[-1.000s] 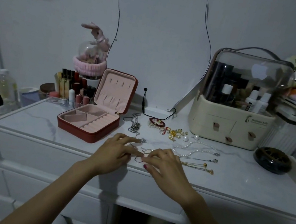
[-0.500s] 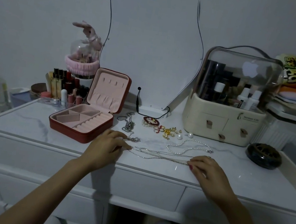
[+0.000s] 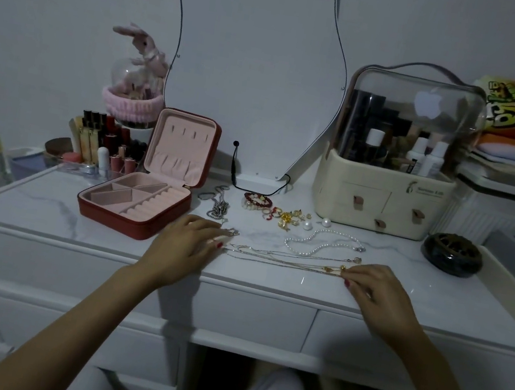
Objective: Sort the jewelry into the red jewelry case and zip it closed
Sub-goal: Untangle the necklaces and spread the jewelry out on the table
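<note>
Both hands pinching thin chains (image 3: 286, 260) stretched along desk's front edge (image 3: 235, 282), left hand (image 3: 183, 247) beside open red jewelry case (image 3: 136, 206), right hand (image 3: 375, 291)

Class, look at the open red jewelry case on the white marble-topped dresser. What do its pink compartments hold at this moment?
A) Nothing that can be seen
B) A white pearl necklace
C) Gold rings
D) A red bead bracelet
A: the pink compartments of the open red jewelry case show only bare lining, while the white pearl necklace and the red bead bracelet lie on the white marble-topped dresser.

The open jewelry case (image 3: 133, 205) lies left of the chains (image 3: 286, 260), pearl necklace (image 3: 322, 244) behind them.
</note>
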